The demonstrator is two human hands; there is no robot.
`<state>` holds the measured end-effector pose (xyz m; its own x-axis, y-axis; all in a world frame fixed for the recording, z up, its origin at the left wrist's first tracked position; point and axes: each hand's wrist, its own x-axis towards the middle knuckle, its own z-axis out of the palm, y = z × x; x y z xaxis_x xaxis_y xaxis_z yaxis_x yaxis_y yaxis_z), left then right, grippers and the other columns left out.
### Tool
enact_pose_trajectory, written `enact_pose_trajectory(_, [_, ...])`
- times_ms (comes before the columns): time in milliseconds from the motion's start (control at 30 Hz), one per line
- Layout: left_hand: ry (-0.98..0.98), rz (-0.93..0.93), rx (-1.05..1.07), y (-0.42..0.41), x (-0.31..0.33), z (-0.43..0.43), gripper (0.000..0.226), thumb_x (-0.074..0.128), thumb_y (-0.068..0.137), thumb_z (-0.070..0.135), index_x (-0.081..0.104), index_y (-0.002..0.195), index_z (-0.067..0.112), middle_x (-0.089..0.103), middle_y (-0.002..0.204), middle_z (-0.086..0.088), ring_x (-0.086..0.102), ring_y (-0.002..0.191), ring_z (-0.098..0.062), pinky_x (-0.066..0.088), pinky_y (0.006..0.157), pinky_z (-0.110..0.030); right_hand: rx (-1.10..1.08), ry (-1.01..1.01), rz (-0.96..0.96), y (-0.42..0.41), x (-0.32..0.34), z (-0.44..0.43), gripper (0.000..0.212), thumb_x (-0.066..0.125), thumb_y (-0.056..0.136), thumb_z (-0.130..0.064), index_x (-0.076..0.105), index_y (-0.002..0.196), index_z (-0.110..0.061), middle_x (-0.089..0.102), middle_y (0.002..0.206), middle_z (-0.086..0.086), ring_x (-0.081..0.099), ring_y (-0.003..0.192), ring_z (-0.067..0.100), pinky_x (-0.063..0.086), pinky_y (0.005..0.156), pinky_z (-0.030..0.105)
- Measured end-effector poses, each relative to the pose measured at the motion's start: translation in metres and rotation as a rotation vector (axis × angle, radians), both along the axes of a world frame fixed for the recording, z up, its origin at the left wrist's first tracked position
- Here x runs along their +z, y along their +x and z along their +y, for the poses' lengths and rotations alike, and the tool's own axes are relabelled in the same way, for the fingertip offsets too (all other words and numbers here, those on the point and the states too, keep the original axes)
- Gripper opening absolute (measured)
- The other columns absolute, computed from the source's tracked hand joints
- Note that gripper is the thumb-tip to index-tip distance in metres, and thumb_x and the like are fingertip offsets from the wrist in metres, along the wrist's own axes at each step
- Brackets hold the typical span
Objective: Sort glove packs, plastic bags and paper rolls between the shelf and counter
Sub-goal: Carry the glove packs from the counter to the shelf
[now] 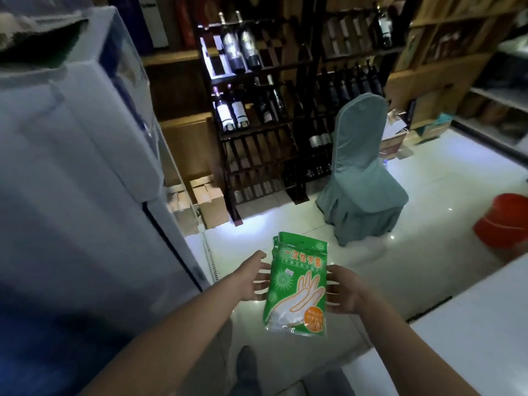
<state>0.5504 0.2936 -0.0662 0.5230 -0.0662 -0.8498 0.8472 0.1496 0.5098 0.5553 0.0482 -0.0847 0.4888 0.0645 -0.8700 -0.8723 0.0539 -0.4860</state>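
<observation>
Head view, standing position. The largest body is a pale cabinet point(71, 144) filling the left side, blurred and too indistinct to identify further. Behind it rises a dark wooden wine rack point(257, 124) stocked with bottles, with a cloth-covered chair point(363, 178) on the tiled floor point(428, 224) before it and a red bucket point(505, 221) at the right edge. The near corner of a white tabletop point(471, 324) enters at lower right; its surface as seen carries nothing.

The task's thing, a green glove pack point(297, 284), is carried by no surface: it is held in the air over the floor, between the cabinet and the tabletop's near corner, upright and slightly tilted. The right hand point(343, 292) has its grip closed on the pack's right edge, fingers point(328, 278) lying across the printed face. The left hand point(254, 277) meets the left edge with fingers spread; whether its grip bears any load cannot be told.

Judged from its thin, glossy film and sagging lower corner, the pack is probably light, soft and slippery, not fragile. A pinch along the side edges or at the stiffer header strip on top would likely hold best; squeezing the middle risks the film sliding over its contents.
</observation>
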Motion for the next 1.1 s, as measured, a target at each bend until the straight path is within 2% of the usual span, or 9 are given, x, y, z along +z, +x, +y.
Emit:
enact_pose_trajectory(100, [-0.010, 0.013, -0.118, 0.055, 0.007, -0.007, 0.044, 0.045, 0.094, 0.049, 0.063, 0.109, 0.012, 0.065, 0.096, -0.008, 0.059, 0.088, -0.023, 0.050, 0.079, -0.034, -0.137, -0.011, 0.030, 0.027, 0.001, 0.000, 0.031, 0.057, 0.091, -0.038, 0.063, 0.103, -0.009, 0.068, 0.094, 0.015, 0.063, 0.088, 0.031, 0.052, 0.088, 0.043])
enact_pose_trajectory(233, [-0.026, 0.003, -0.273, 0.136, 0.010, -0.021, 0.043, 0.046, 0.095, 0.048, 0.063, 0.111, 0.012, 0.065, 0.097, -0.009, 0.060, 0.089, -0.024, 0.051, 0.078, -0.035, -0.333, -0.023, 0.010, 0.067, 0.011, -0.003, 0.027, 0.051, 0.095, -0.034, 0.061, 0.095, -0.009, 0.065, 0.092, 0.015, 0.060, 0.085, 0.029, 0.050, 0.083, 0.041])
enact_pose_trajectory(467, [-0.028, -0.013, -0.498, 0.222, 0.005, -0.076, 0.046, 0.046, 0.094, 0.047, 0.064, 0.117, 0.012, 0.066, 0.103, -0.010, 0.060, 0.094, -0.025, 0.051, 0.082, -0.038, -0.593, 0.002, -0.028, 0.104, 0.019, -0.038, 0.026, 0.049, 0.095, -0.033, 0.059, 0.089, -0.010, 0.064, 0.087, 0.014, 0.060, 0.082, 0.028, 0.048, 0.088, 0.043])
enact_pose_trajectory(600, [-0.014, 0.008, -0.583, 0.260, 0.002, -0.117, 0.046, 0.046, 0.095, 0.048, 0.064, 0.115, 0.011, 0.067, 0.102, -0.011, 0.060, 0.091, -0.025, 0.051, 0.076, -0.036, -0.701, 0.038, -0.020, 0.122, 0.011, -0.071, 0.024, 0.048, 0.094, -0.031, 0.058, 0.093, -0.010, 0.063, 0.090, 0.015, 0.059, 0.083, 0.028, 0.050, 0.080, 0.039])
enact_pose_trajectory(800, [0.017, -0.010, -0.664, 0.317, -0.002, -0.191, 0.043, 0.047, 0.095, 0.047, 0.065, 0.112, 0.012, 0.067, 0.101, -0.010, 0.061, 0.090, -0.024, 0.052, 0.078, -0.037, -0.780, 0.102, -0.023, 0.166, -0.006, -0.135, 0.023, 0.048, 0.093, -0.031, 0.057, 0.092, -0.010, 0.062, 0.089, 0.016, 0.058, 0.083, 0.030, 0.050, 0.077, 0.040])
enact_pose_trajectory(933, [0.047, -0.012, -0.733, 0.354, 0.005, -0.254, 0.042, 0.048, 0.095, 0.048, 0.067, 0.107, 0.013, 0.067, 0.100, -0.010, 0.061, 0.092, -0.025, 0.051, 0.078, -0.036, -0.857, 0.155, -0.017, 0.193, -0.007, -0.185, 0.026, 0.048, 0.093, -0.031, 0.058, 0.102, -0.009, 0.062, 0.097, 0.017, 0.058, 0.091, 0.031, 0.050, 0.080, 0.041])
enact_pose_trajectory(1100, [0.074, -0.047, -0.872, 0.397, 0.001, -0.352, 0.039, 0.046, 0.095, 0.049, 0.068, 0.099, 0.017, 0.067, 0.092, -0.008, 0.059, 0.090, -0.022, 0.048, 0.081, -0.036, -0.971, 0.170, -0.063, 0.211, -0.002, -0.258, 0.030, 0.047, 0.098, -0.032, 0.060, 0.103, -0.005, 0.064, 0.099, 0.018, 0.060, 0.091, 0.032, 0.050, 0.077, 0.041])
